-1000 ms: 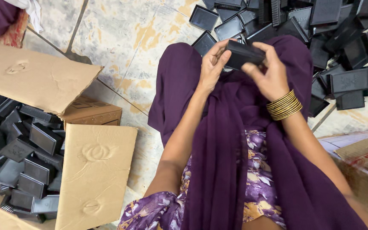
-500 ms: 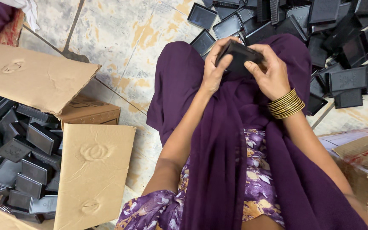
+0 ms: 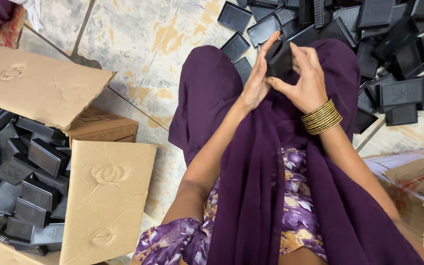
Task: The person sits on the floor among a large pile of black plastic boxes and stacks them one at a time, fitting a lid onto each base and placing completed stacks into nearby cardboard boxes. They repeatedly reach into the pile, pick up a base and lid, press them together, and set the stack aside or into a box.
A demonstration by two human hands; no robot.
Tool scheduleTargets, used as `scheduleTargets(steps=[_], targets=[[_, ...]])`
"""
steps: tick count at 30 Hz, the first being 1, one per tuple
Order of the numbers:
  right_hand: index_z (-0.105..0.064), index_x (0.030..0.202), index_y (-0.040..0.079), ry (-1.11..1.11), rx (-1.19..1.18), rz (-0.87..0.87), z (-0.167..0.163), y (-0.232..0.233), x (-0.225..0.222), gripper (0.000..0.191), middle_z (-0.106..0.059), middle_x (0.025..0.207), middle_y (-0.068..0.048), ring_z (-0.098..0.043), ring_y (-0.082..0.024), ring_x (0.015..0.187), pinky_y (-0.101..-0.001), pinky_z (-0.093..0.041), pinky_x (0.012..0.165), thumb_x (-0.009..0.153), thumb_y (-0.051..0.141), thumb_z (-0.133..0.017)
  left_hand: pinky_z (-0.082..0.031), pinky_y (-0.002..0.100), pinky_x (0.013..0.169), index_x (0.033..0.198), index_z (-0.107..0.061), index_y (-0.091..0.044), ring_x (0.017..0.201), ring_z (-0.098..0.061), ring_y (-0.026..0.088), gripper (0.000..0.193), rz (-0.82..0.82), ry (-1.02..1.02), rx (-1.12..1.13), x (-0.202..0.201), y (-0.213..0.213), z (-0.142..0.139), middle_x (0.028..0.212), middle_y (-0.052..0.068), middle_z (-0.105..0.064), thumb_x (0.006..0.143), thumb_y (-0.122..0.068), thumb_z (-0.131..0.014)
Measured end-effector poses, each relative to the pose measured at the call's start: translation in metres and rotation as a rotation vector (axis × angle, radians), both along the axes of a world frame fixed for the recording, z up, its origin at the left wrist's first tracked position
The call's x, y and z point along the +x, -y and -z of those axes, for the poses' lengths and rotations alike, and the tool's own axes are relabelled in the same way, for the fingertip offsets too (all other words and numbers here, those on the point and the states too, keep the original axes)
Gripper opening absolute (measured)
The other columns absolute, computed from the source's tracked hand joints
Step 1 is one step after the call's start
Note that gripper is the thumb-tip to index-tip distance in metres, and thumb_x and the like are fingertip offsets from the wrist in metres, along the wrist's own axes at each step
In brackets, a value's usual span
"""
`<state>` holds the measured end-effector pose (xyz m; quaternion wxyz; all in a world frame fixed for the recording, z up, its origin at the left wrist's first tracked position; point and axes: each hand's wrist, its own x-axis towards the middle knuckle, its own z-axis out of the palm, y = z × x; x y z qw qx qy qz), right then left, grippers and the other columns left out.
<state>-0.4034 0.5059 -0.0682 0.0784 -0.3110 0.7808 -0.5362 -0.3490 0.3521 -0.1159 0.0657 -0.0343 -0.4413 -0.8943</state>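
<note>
Where the hands meet: above the lap, over purple cloth, one black tray is held between them.
Left hand: palm flat against the tray's left side, fingers stretched straight up, not curled; it presses rather than grips.
Right hand: fingers bent over the tray's top and right edge, thumb under it, grasping the tray.
Tray: one, dark, rectangular, tilted on edge between the two hands, clear of the floor.
Bangles: a stack of thin gold ones on the right wrist; too close together to count.
Pile: loose black trays on the floor beyond the knees, overlapping, well over twenty; no exact count can be told.
Left box: one open cardboard box at lower left, filled with more black trays, roughly fifteen showing; two flaps folded outward.
Right box: one cardboard box at the right edge; its contents are hidden.
Floor: pale mottled tiles with yellow patches.
Clothing: purple scarf over a flowered purple dress.
</note>
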Motion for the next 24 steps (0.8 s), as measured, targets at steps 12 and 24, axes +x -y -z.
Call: scheduleTargets(steps=[12,24], targets=[[-0.053,0.142,-0.003,0.238,-0.107,0.176,-0.003,0.008,0.016,0.074,-0.055,0.133,-0.011,-0.063,-0.023,0.124,-0.0358,-0.056,0.105,0.082,0.014,-0.093,-0.021,0.037,0.134,0.156,-0.040,-0.001,0.151,-0.033,0.022,0.070,-0.291,0.016,-0.306,-0.009,-0.011,0.022,0.156,0.011,-0.042,0.114,-0.057,-0.035],[-0.052,0.150,-0.002,0.286,-0.031,0.031,-0.018,-0.001,0.008,0.073,-0.060,0.133,-0.010,-0.065,-0.024,0.128,-0.0382,-0.057,0.105,0.088,0.015,-0.087,-0.032,0.037,0.129,0.152,-0.047,-0.003,0.146,-0.045,0.021,0.068,-0.224,0.028,-0.219,-0.007,-0.003,0.012,0.150,0.010,-0.050,0.115,-0.058,-0.032]])
